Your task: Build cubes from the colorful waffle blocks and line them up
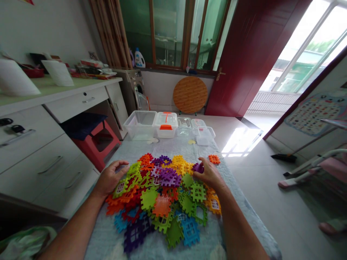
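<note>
A heap of colourful plastic interlocking building tiles [162, 198] with notched edges, some with window grids, lies on the cloth-covered table. My right hand [210, 175] is at the heap's right side, thumb and fingers closed around a purple building tile [198, 167]. At the left side my left hand [110, 178] rests against the heap, fingers curved and apart beside lime-green tiles [131, 171]; it grips nothing that I can see. A single orange tile [214, 159] lies apart, beyond my right hand.
Along the table's far end stand an open clear bin [141, 124], a lidded box with orange latches [166, 126] and smaller clear containers [204, 135]. A red stool [99, 142] and white drawers [54, 162] are at the left. Another person's feet [284, 184] show at the right.
</note>
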`<state>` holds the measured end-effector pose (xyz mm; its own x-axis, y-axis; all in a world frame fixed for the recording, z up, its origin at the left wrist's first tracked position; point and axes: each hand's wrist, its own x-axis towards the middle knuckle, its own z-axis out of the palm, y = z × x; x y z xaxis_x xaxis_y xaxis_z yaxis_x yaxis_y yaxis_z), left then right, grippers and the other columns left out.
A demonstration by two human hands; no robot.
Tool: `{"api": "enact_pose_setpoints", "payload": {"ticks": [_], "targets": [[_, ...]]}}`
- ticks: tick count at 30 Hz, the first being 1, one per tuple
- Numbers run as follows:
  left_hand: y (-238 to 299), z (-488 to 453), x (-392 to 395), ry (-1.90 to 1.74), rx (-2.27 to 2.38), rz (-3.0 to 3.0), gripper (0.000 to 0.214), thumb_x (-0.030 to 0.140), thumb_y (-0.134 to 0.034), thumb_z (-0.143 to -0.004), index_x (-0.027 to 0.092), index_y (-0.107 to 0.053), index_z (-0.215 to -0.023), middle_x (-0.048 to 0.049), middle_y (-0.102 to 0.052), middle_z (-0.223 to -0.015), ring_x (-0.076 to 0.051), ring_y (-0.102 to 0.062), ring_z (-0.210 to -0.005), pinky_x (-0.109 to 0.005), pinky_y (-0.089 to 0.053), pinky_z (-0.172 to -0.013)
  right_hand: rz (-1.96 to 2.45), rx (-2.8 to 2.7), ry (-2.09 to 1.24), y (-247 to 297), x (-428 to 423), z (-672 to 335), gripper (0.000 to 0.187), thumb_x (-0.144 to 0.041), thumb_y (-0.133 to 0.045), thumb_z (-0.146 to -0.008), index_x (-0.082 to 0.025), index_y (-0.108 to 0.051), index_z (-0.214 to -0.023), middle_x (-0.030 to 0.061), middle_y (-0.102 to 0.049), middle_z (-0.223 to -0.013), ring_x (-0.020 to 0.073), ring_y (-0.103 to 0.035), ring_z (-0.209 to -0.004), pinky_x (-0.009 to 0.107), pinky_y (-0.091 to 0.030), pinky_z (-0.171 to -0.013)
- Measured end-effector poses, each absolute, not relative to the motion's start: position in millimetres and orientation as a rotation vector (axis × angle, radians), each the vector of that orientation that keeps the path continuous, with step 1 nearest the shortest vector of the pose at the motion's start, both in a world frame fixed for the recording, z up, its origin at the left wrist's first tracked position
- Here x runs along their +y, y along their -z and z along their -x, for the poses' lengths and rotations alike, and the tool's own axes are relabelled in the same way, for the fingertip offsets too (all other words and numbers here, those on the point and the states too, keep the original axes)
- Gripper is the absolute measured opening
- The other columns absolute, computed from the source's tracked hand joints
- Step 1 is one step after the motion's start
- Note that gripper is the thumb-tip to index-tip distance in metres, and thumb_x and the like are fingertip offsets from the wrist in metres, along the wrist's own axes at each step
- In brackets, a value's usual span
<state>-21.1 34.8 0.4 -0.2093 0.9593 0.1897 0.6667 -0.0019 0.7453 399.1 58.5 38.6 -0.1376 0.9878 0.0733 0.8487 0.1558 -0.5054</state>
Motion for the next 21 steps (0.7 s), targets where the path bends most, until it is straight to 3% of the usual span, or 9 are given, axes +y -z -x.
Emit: {"api": "enact_pose_setpoints", "payload": {"ticks": [7, 13, 21], "targets": [[1.2, 24.9, 36.9, -1.054, 1.919, -1.783, 0.046, 0.06, -0.058, -0.075, 0.02, -0.069, -0.095, -0.0063, -0.072, -0.101, -0.025, -0.067, -0.094, -0.033, -0.051, -0.088, 1.717, -2.039, -0.367, -36.0, 63.3, -400.3, 0.064, -0.03, -0.061, -0.069, -0.014, -0.05, -0.13, 0.0127, -0.064, -0.106, 0.0268, -0.058, -0.098, 0.039, -0.043, -0.088], [3.3, 27.1, 36.9, -1.041, 1.912, -1.772, 0.045, 0.059, -0.059, -0.075, 0.021, -0.068, -0.097, -0.0063, -0.071, -0.102, -0.025, -0.066, -0.096, -0.035, -0.048, -0.094, 1.72, -2.076, -0.197, -56.3, 97.1, -421.3, 0.077, -0.021, -0.058, -0.066, -0.016, -0.038, -0.14, 0.0111, -0.062, -0.117, 0.0282, -0.052, -0.109, 0.041, -0.037, -0.094], [3.9, 26.9, 36.5, -1.046, 1.906, -1.748, 0.046, 0.059, -0.059, -0.074, 0.02, -0.067, -0.098, -0.0064, -0.071, -0.104, -0.025, -0.066, -0.097, -0.036, -0.048, -0.094, 1.772, -2.395, -0.334, -47.9, 125.7, -425.4, 0.087, -0.017, -0.063, -0.059, -0.017, -0.038, -0.143, 0.0134, -0.061, -0.125, 0.034, -0.049, -0.117, 0.044, -0.036, -0.095]]}}
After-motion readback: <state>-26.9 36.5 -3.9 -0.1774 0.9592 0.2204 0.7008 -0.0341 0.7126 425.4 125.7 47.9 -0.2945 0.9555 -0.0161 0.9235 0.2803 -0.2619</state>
